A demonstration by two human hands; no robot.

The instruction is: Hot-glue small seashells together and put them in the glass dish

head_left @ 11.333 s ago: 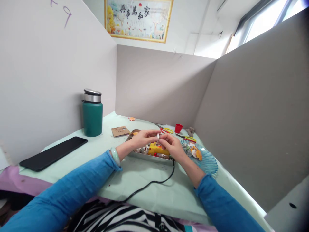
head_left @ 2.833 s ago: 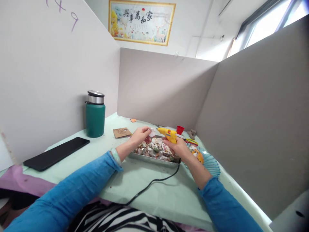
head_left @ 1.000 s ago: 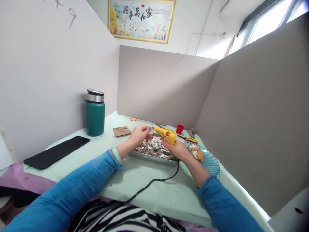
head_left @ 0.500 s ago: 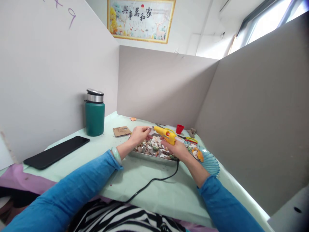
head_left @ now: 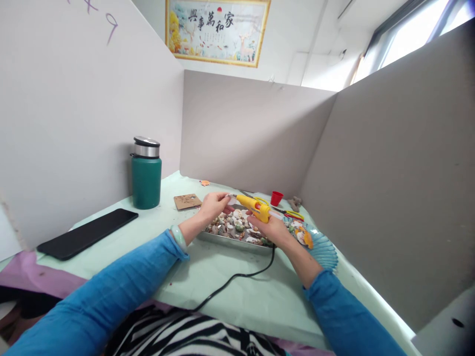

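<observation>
My right hand [head_left: 273, 228] grips a yellow glue gun [head_left: 255, 206] whose nozzle points left at my left hand [head_left: 212, 205]. My left hand pinches a small pale shell [head_left: 227, 197] right at the nozzle tip. Both hands hover over a metal tray [head_left: 226, 240] filled with several shells. The gun's black cord [head_left: 237, 279] trails from below my right hand toward the near table edge.
A blue shell-shaped glass plate [head_left: 324, 247] with shells lies right of the tray. Scissors with red and yellow handles [head_left: 291, 214] and a red cup [head_left: 275, 198] sit behind. A green flask [head_left: 146, 174], a black phone [head_left: 87, 233] and a cardboard piece [head_left: 187, 201] lie to the left. Partition walls enclose the table.
Long ago both hands held a small shell and the gun lay on the tray; now my right hand holds the gun. Over the last second the nozzle stays at the shell, barely moving.
</observation>
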